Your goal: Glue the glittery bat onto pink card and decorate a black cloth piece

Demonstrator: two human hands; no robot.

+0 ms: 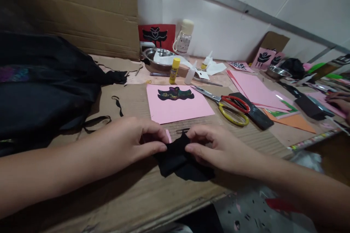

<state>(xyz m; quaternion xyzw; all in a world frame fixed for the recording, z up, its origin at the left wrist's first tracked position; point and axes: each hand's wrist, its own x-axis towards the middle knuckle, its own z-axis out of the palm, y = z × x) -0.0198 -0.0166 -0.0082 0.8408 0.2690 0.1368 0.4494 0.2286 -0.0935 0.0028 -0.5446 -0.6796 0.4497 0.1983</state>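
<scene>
A piece of black fabric (179, 158) hangs between my two hands just above the front of the wooden table. My left hand (147, 138) pinches its upper left edge, next to a small pink strip (168, 136). On the opposite side, my right hand (206, 145) grips the upper right edge between thumb and fingers. Behind them lies a pink card (180, 111) bearing a shiny dark cut-out shape (175, 94). Scissors (226, 103) with one red and one yellow handle rest at the card's right.
Black cloth (46, 91) is heaped at the left. A yellow glue stick (174, 71), a white glue bottle (190, 74) and a metal bowl (157, 58) stand at the back. Pink sheets (259, 89) lie to the right, and another person's hand (339, 100) is at the far right.
</scene>
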